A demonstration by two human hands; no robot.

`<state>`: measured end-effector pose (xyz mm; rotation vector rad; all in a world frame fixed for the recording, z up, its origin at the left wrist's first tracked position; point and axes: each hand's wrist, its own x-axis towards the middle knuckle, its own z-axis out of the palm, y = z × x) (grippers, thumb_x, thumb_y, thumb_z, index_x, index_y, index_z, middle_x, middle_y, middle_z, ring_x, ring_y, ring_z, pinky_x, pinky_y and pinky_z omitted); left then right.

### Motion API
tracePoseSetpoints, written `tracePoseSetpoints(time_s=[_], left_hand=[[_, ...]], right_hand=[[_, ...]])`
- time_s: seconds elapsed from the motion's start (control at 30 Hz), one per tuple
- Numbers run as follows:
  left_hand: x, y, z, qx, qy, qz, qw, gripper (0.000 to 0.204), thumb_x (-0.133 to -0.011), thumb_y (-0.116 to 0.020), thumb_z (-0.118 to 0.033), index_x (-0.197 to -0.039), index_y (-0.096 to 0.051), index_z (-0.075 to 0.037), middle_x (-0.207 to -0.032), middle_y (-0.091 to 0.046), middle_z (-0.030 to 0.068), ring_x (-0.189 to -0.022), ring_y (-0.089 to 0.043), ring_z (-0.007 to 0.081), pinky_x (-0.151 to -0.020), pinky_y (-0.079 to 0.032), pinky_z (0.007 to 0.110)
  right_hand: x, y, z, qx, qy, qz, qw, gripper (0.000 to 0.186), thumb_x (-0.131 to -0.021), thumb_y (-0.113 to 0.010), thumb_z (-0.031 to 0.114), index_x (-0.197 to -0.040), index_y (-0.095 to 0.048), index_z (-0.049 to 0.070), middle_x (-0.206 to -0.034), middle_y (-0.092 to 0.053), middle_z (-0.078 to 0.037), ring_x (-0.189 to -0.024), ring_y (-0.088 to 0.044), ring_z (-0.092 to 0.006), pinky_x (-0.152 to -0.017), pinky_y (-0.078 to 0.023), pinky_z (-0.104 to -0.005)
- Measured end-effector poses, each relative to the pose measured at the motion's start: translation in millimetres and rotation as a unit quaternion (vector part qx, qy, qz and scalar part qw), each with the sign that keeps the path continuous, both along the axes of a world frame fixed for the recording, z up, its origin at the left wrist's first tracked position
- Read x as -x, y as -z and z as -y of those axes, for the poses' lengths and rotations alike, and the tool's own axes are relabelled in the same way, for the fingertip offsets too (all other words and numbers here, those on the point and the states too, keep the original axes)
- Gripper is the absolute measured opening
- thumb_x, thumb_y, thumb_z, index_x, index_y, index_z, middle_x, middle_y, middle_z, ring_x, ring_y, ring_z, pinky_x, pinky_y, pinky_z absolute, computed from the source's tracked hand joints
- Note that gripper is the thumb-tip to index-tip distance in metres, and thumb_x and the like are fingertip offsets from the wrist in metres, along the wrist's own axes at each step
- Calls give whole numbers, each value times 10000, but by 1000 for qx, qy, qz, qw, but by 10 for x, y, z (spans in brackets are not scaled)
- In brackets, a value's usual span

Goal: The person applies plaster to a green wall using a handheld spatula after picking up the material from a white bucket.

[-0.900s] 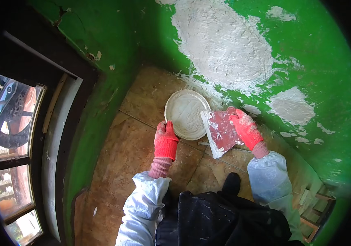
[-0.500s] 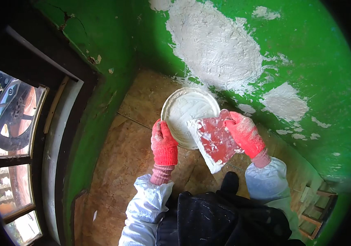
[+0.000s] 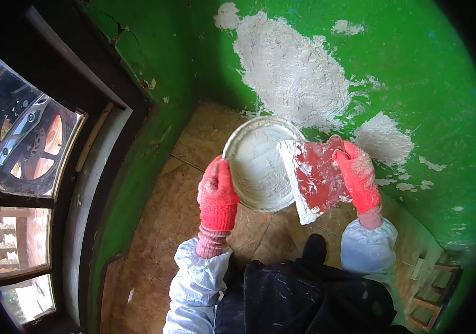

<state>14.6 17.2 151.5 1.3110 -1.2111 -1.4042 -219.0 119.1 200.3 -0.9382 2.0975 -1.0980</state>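
My left hand (image 3: 218, 186), in a red glove, is closed on the left rim of a round bucket (image 3: 228, 153). White paste (image 3: 260, 167) coats the inside of the bucket. In my right hand (image 3: 359, 173), also gloved in red, is a wide red putty knife (image 3: 321, 175), gripped at its upper right end. A thick band of white paste lies along the blade's left edge. The blade overlaps the right part of the bucket and hides some of its rim. My right fingers are partly turned from view.
Rough white filler patches (image 3: 293, 75) cover part of the green wall (image 3: 416, 61) ahead. A glazed window (image 3: 18, 150) in a dark frame stands at left. Brown tiles (image 3: 160, 228) make up the floor. A small wooden frame (image 3: 435, 295) rests at the lower right.
The putty knife has moved right across the bucket, its blade turned more upright. My right hand has gone right and slightly up with it. The bucket has tilted and shifted slightly right.
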Motion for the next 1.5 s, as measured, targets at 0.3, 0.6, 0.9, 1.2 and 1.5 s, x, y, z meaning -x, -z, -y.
tracePoseSetpoints(time_s=[0.3,0.6,0.9,1.2,1.5], left_hand=[[-52,-75,-72,4,66,61,996,280,-905,-529,-209,-1064,-610,7,-885,-663,46,-800,-581,86,-728,-458,229],[-29,-55,-53,34,88,61,994,274,-905,-531,-208,-1060,-614,1,-921,-665,70,-825,-583,79,-721,-455,221],[-36,-201,-9,58,128,122,982,263,-895,-543,-212,-1041,-616,-6,-796,-648,70,-769,-566,85,-704,-453,243],[-73,-396,222,127,241,173,946,301,-883,-545,-264,-1035,-615,-14,-840,-648,145,-775,-605,159,-736,-461,273],[-176,-428,452,213,220,182,935,316,-871,-548,-282,-1018,-616,-11,-816,-643,157,-748,-609,169,-704,-469,280]], right_hand=[[-43,-86,37,35,-13,1,999,223,-846,-532,106,-1009,-593,-34,-826,-623,-27,-712,-545,-83,-657,-452,-242],[-119,9,13,38,-67,-56,995,180,-819,-545,176,-890,-604,22,-706,-587,-132,-602,-523,-185,-600,-430,-321],[-168,34,39,41,-62,-77,994,154,-825,-537,156,-838,-595,13,-719,-607,-133,-620,-552,-181,-592,-436,-323],[-357,-271,84,-80,-164,-144,973,166,-829,-502,82,-924,-603,-9,-705,-613,-60,-640,-531,-98,-610,-444,-257],[186,-111,-148,30,41,-112,992,162,-832,-519,138,-875,-601,4,-688,-568,-30,-639,-495,-81,-607,-416,-251]])
